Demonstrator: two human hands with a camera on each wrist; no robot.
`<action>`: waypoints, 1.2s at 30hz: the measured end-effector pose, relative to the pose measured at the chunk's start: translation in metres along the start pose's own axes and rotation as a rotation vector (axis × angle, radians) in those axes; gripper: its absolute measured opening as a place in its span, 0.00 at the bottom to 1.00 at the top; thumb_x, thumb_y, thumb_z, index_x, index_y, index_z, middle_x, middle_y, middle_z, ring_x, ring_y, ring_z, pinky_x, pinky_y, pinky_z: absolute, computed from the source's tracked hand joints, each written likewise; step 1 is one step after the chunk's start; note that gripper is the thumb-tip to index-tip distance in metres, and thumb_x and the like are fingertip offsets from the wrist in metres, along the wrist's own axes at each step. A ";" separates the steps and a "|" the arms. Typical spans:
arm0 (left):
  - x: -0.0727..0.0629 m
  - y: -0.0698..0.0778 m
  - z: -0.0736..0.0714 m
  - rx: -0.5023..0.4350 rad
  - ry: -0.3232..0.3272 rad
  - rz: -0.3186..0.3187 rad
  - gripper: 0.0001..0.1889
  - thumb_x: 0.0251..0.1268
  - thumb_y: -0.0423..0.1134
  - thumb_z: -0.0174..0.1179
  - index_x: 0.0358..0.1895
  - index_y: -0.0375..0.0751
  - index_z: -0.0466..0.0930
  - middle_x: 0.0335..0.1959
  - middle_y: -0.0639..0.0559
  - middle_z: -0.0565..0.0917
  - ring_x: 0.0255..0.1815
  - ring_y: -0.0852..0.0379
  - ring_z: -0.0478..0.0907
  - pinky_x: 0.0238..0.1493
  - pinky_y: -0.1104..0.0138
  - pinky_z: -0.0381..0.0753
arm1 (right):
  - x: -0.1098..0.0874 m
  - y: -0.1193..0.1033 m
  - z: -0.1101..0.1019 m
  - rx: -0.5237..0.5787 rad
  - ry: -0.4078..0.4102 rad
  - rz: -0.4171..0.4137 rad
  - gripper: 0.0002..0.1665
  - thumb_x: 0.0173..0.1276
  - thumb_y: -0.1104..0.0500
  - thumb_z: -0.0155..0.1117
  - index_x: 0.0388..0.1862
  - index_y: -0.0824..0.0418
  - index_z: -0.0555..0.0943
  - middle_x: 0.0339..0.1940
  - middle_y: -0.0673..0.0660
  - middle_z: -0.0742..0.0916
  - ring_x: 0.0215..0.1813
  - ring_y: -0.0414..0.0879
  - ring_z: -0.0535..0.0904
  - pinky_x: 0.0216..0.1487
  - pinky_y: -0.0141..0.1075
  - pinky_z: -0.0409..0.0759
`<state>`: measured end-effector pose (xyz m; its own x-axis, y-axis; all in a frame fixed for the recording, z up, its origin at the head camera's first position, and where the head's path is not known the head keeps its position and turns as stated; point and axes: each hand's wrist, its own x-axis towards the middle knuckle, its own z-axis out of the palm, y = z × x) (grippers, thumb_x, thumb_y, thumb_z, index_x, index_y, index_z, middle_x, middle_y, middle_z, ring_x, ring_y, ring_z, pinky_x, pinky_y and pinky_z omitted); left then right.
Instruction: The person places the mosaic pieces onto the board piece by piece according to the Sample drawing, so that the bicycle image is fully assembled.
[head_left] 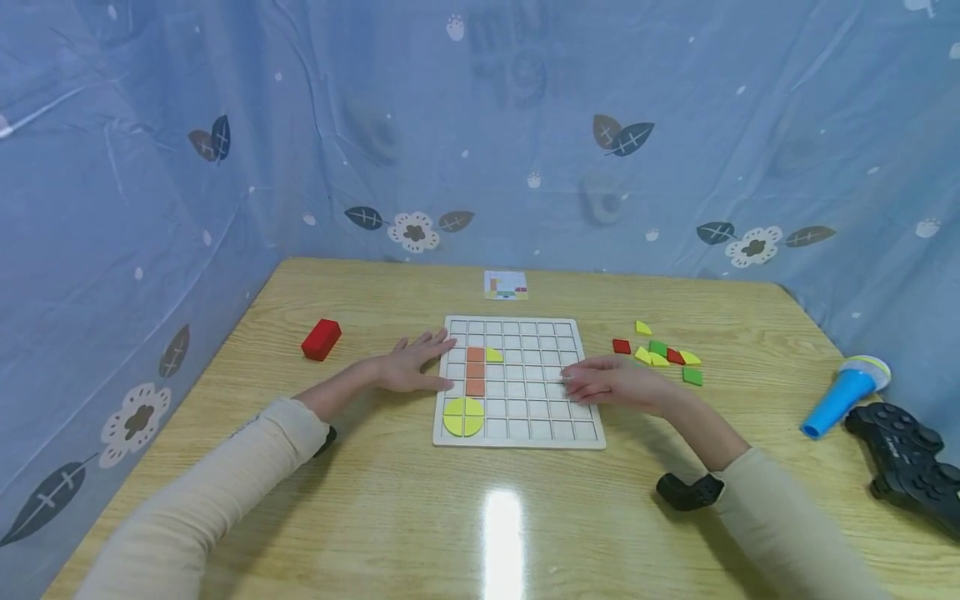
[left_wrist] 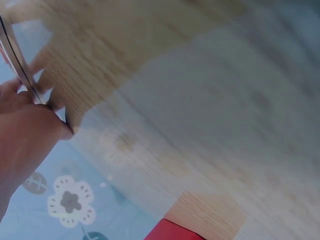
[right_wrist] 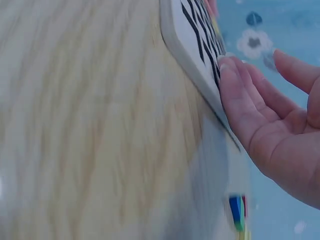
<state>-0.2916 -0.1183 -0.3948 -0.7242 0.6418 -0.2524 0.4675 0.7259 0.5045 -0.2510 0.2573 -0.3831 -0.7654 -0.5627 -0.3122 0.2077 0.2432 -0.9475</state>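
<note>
A white gridded board point(head_left: 525, 408) lies on the table. Orange squares point(head_left: 476, 371) form a column on its left side, next to a yellow quarter-circle piece point(head_left: 494, 356). Several yellow quarter pieces make a full circle point(head_left: 463, 417) in the lower left corner. My left hand point(head_left: 408, 365) rests at the board's left edge with fingers spread. At the right edge, my right hand point(head_left: 615, 383) touches the board with its fingertips. In the right wrist view its fingers point(right_wrist: 245, 95) are extended, the thumb stands apart, and nothing is held.
Loose red, green and yellow pieces point(head_left: 658, 347) lie right of the board. A small printed card point(head_left: 506, 285) is behind it. A red block point(head_left: 321, 339) sits to the left. At the far right are a blue toy microphone point(head_left: 843, 400) and a black game controller point(head_left: 907, 454).
</note>
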 end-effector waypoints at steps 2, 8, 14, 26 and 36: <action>0.000 0.001 0.000 -0.001 0.000 0.000 0.43 0.68 0.57 0.53 0.77 0.44 0.41 0.77 0.44 0.37 0.75 0.43 0.30 0.68 0.44 0.26 | -0.006 0.002 -0.009 0.038 0.002 -0.011 0.27 0.77 0.62 0.48 0.66 0.80 0.61 0.51 0.63 0.82 0.51 0.49 0.80 0.56 0.41 0.75; -0.001 0.000 0.000 0.002 -0.005 0.003 0.44 0.68 0.58 0.52 0.77 0.43 0.40 0.77 0.43 0.36 0.75 0.43 0.30 0.68 0.44 0.27 | -0.025 0.005 -0.038 0.145 0.056 -0.044 0.28 0.77 0.64 0.45 0.67 0.82 0.57 0.51 0.61 0.83 0.53 0.47 0.80 0.57 0.41 0.74; -0.001 -0.001 0.000 -0.003 -0.001 0.016 0.44 0.68 0.59 0.52 0.77 0.42 0.40 0.77 0.42 0.36 0.75 0.42 0.30 0.68 0.43 0.27 | -0.043 0.006 -0.063 0.124 0.146 -0.060 0.27 0.78 0.60 0.46 0.68 0.77 0.61 0.52 0.61 0.80 0.54 0.47 0.80 0.58 0.40 0.73; -0.002 -0.002 0.001 -0.008 0.002 0.013 0.44 0.69 0.59 0.50 0.77 0.43 0.40 0.77 0.44 0.35 0.75 0.44 0.29 0.68 0.45 0.26 | -0.070 0.009 -0.101 -0.015 0.307 -0.047 0.38 0.79 0.54 0.45 0.72 0.78 0.45 0.53 0.55 0.79 0.51 0.37 0.79 0.56 0.34 0.74; 0.000 -0.003 0.001 0.000 -0.001 0.020 0.43 0.69 0.57 0.52 0.77 0.43 0.40 0.77 0.44 0.35 0.75 0.44 0.29 0.68 0.43 0.27 | -0.079 0.023 -0.113 -0.182 0.481 -0.006 0.37 0.77 0.55 0.49 0.74 0.73 0.50 0.57 0.58 0.76 0.46 0.28 0.76 0.56 0.33 0.74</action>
<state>-0.2926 -0.1201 -0.3977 -0.7139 0.6567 -0.2431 0.4822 0.7127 0.5094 -0.2548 0.3963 -0.3723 -0.9689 -0.1475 -0.1989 0.1257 0.3991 -0.9083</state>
